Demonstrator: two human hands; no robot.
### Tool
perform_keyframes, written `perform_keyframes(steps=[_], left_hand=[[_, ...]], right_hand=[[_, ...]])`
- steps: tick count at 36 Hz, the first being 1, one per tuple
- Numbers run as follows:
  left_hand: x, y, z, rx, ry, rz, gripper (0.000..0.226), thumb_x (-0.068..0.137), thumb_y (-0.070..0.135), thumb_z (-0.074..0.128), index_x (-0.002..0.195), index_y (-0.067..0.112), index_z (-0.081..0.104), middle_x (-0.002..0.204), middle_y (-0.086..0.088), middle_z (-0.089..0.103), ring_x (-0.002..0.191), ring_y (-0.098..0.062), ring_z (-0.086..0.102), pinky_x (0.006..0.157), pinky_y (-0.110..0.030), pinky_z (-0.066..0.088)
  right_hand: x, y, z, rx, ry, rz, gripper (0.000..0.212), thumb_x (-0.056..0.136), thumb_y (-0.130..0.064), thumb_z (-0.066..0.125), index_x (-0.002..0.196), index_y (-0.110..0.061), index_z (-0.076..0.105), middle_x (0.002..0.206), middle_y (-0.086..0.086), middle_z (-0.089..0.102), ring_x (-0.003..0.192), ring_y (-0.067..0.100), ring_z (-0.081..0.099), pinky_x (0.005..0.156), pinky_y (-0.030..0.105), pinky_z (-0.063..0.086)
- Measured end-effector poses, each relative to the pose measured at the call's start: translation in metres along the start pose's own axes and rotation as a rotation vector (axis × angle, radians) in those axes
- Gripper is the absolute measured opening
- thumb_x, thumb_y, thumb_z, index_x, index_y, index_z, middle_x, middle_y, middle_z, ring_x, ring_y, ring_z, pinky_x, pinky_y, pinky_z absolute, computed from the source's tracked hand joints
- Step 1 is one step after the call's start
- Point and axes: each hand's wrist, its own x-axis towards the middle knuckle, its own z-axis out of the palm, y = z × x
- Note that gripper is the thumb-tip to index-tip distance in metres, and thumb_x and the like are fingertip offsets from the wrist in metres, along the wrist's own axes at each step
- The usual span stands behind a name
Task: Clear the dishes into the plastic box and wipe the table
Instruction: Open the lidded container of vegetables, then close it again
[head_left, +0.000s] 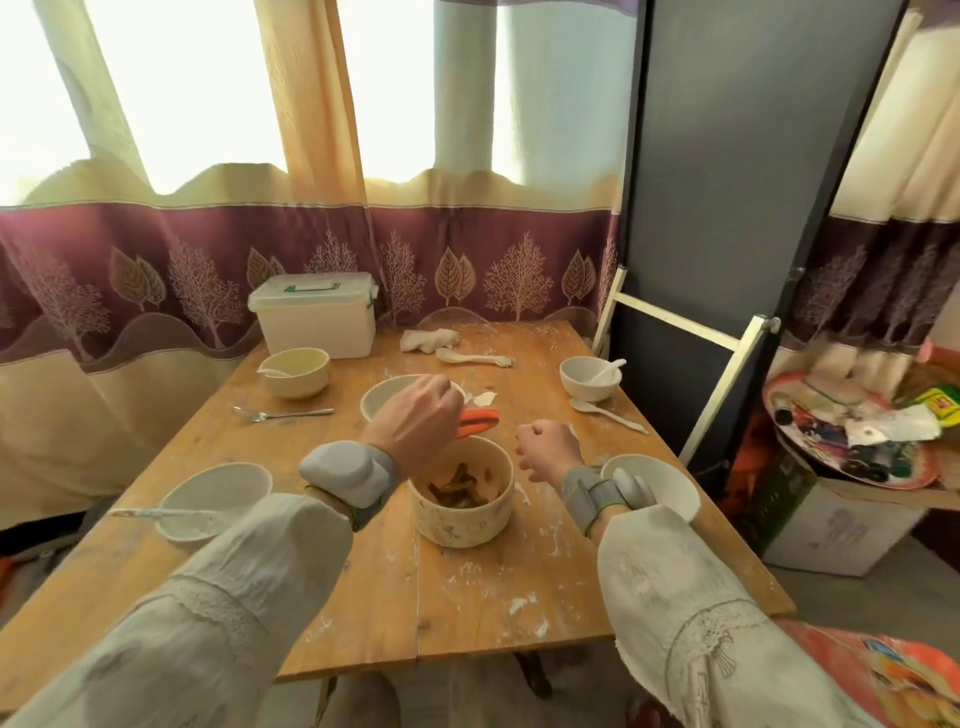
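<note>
Your two sleeved forearms fill the bottom of the frame, reaching over the wooden table (467, 613). At frame centre your left hand (415, 421) pinches an orange utensil (480, 422) with curled fingers, just above the rim of the patterned bowl (462, 514), which contains dark food scraps. Your right hand (548, 449), right of centre beside that bowl, is loosely curled and appears to hold nothing, though its fingertips are turned away from view. Behind the left hand sits a white bowl (382, 402), partly hidden. At lower left, a white bowl with a spoon (213, 501) lying across it; at right, half hidden by your right wrist, another white bowl (660, 486). Mid-left, a cream bowl (296, 371) with a spoon inside, and a metal fork (280, 414) just in front of it. Mid-right, a small white bowl (589, 384) with a spoon, and a white spoon (605, 414) lying near it. The plastic box (317, 317), lid closed, stands at the far left corner of the table, upper left of centre. A crumpled cloth (428, 340) lies to the right of the box, with a pale spoon (472, 357) just in front of it
</note>
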Motion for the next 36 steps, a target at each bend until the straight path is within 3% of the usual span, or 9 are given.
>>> perform_keyframes(steps=[3,7,9,12,15,19,24,29,36], left_hand=[[-0.007,0.02,0.014,0.028,-0.074,0.089,0.028,0.099,0.018,0.037,0.119,0.01,0.055,0.119,-0.008,0.056,0.105,-0.022,0.054,0.094,-0.03,0.045],[-0.014,0.033,0.02,-0.148,-0.186,0.064,0.022,0.094,0.024,0.044,0.106,0.012,0.059,0.11,-0.003,0.059,0.097,-0.019,0.056,0.075,-0.022,0.045],[-0.017,0.032,0.026,-0.195,-0.219,0.088,0.017,0.091,0.021,0.048,0.102,0.014,0.06,0.106,-0.001,0.059,0.095,-0.018,0.053,0.071,-0.017,0.035],[-0.022,0.025,0.034,-0.276,-0.225,0.065,0.014,0.089,0.023,0.052,0.095,0.017,0.062,0.097,0.002,0.057,0.089,-0.016,0.05,0.071,-0.019,0.036],[-0.022,0.016,0.039,-0.337,-0.159,-0.019,0.016,0.089,0.025,0.053,0.09,0.017,0.066,0.09,0.005,0.057,0.083,-0.013,0.05,0.071,-0.018,0.036],[-0.019,0.004,0.053,-0.318,0.023,-0.306,0.02,0.092,0.02,0.048,0.103,0.015,0.065,0.103,-0.002,0.062,0.098,-0.022,0.053,0.084,-0.031,0.041],[-0.017,-0.01,0.076,-0.471,-0.155,-0.663,0.039,0.098,0.024,0.037,0.136,0.013,0.042,0.132,-0.013,0.047,0.122,-0.03,0.043,0.104,-0.039,0.036],[-0.017,-0.011,0.088,-0.641,-0.254,-0.726,0.041,0.1,0.026,0.034,0.138,0.011,0.038,0.136,-0.017,0.044,0.123,-0.032,0.044,0.102,-0.037,0.038],[-0.01,-0.013,0.098,-0.613,-0.285,-0.739,0.036,0.098,0.023,0.029,0.131,0.012,0.04,0.128,-0.019,0.046,0.113,-0.036,0.05,0.098,-0.042,0.042]], right_hand=[[-0.003,0.014,0.002,0.029,0.035,0.001,0.032,0.092,-0.022,0.041,0.094,-0.001,0.065,0.094,0.017,0.067,0.091,0.034,0.063,0.083,0.047,0.053],[-0.006,0.026,0.004,0.023,0.045,-0.029,0.028,0.094,-0.025,0.039,0.09,-0.012,0.064,0.082,0.01,0.058,0.082,0.028,0.055,0.082,0.039,0.049],[-0.007,0.029,0.004,0.066,0.013,-0.039,0.03,0.095,-0.026,0.039,0.104,-0.012,0.065,0.09,0.009,0.059,0.091,0.03,0.056,0.088,0.042,0.049],[-0.01,0.03,0.006,0.078,-0.039,-0.073,0.035,0.097,-0.026,0.039,0.121,-0.014,0.061,0.121,0.009,0.06,0.112,0.03,0.054,0.097,0.045,0.046],[-0.01,0.026,0.011,0.04,-0.049,-0.131,0.037,0.098,-0.027,0.038,0.127,-0.016,0.058,0.134,0.005,0.055,0.122,0.027,0.05,0.103,0.039,0.041],[-0.009,0.02,0.018,-0.042,-0.05,-0.209,0.039,0.1,-0.025,0.036,0.135,-0.014,0.05,0.142,0.004,0.046,0.132,0.021,0.04,0.11,0.03,0.03],[0.003,0.01,0.034,-0.23,-0.04,-0.294,0.041,0.101,-0.027,0.032,0.137,-0.012,0.046,0.147,0.006,0.038,0.136,0.021,0.032,0.112,0.029,0.022],[0.014,0.008,0.049,-0.323,-0.075,-0.249,0.047,0.1,-0.035,0.025,0.142,-0.017,0.039,0.15,0.003,0.034,0.138,0.022,0.029,0.114,0.038,0.024],[0.014,0.012,0.057,-0.342,-0.028,-0.276,0.044,0.1,-0.031,0.027,0.142,-0.021,0.036,0.148,0.002,0.035,0.133,0.024,0.037,0.107,0.034,0.03]])
